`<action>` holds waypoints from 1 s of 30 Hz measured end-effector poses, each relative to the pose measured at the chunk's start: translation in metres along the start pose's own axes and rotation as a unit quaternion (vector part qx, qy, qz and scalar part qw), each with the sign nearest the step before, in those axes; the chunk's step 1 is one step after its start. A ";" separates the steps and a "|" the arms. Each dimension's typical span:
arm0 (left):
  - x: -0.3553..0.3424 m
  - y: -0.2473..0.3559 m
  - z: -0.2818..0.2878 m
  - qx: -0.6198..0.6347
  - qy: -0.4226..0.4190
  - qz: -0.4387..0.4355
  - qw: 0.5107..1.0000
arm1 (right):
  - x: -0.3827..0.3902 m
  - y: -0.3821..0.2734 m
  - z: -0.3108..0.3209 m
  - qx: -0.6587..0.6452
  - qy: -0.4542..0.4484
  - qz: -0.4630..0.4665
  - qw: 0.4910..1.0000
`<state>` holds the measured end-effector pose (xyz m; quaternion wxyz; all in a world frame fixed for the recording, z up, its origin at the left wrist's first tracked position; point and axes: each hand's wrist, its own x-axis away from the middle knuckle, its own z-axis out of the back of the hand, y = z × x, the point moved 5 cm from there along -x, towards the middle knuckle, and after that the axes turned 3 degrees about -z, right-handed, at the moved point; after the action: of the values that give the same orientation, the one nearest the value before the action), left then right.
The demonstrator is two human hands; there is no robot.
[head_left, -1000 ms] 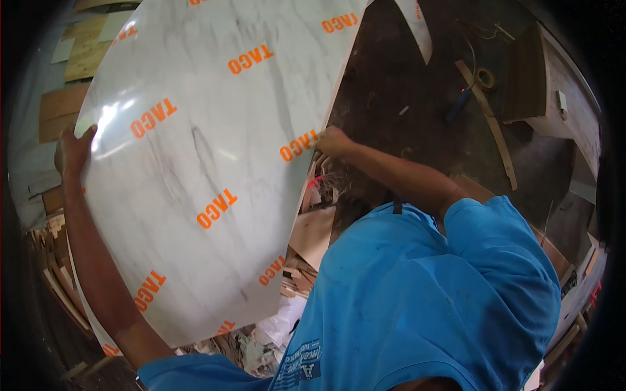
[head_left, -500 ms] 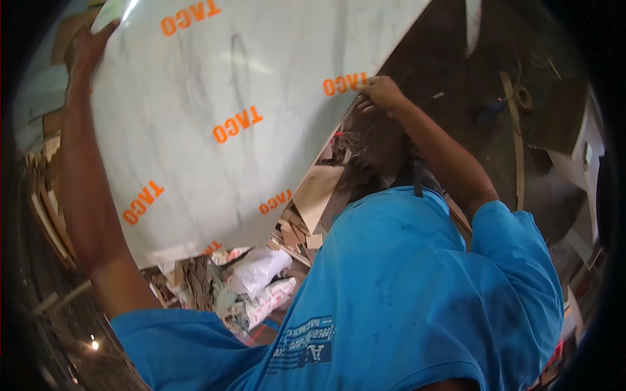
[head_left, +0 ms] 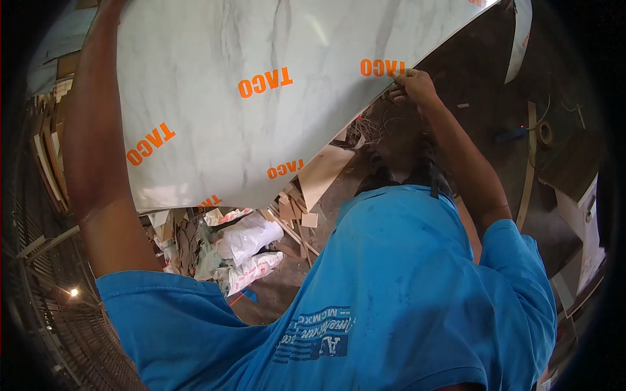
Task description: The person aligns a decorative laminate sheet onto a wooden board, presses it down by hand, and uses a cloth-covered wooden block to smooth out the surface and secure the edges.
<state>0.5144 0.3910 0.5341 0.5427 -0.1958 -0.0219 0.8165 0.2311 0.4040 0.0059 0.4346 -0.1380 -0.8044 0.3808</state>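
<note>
A large white sheet (head_left: 215, 130) with grey marble veining and orange printing spans the upper left and middle, slightly bowed, probably a laminate sheet. My right hand (head_left: 416, 86) is closed in a pinch on its right edge, thumb on the upper face and fingers at the underside. Along the sheet's left side my left forearm (head_left: 98, 156) reaches up; the left hand lies beyond the top of the picture, so its grip is hidden.
Below the sheet lie white plastic sacks (head_left: 248, 238) and wood offcuts (head_left: 297, 208). Boards (head_left: 49, 153) stand stacked at the left. On the right floor are a tape roll (head_left: 544, 133), a long thin strip (head_left: 527, 169) and panels (head_left: 580, 215). Another curled sheet (head_left: 520, 42) hangs at the upper right.
The sheet's lower edge and right side have shifted up and to the right in view. My left hand has passed out of the top; my right hand still pinches the edge.
</note>
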 end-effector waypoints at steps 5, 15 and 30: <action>-0.019 -0.073 -0.011 -0.038 0.121 -0.052 0.991 | 0.015 -0.007 -0.016 0.050 -0.009 0.003 0.999; -0.036 -0.093 -0.018 -0.083 0.061 -0.044 0.994 | 0.000 0.002 -0.005 0.080 0.006 0.015 0.997; -0.011 -0.031 -0.016 0.032 -0.003 -0.001 0.999 | 0.016 -0.003 0.003 0.004 0.005 0.006 1.000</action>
<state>0.5507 0.3914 0.5297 0.5491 -0.1756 0.0021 0.8171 0.2199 0.4089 0.0167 0.4373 -0.1430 -0.7997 0.3858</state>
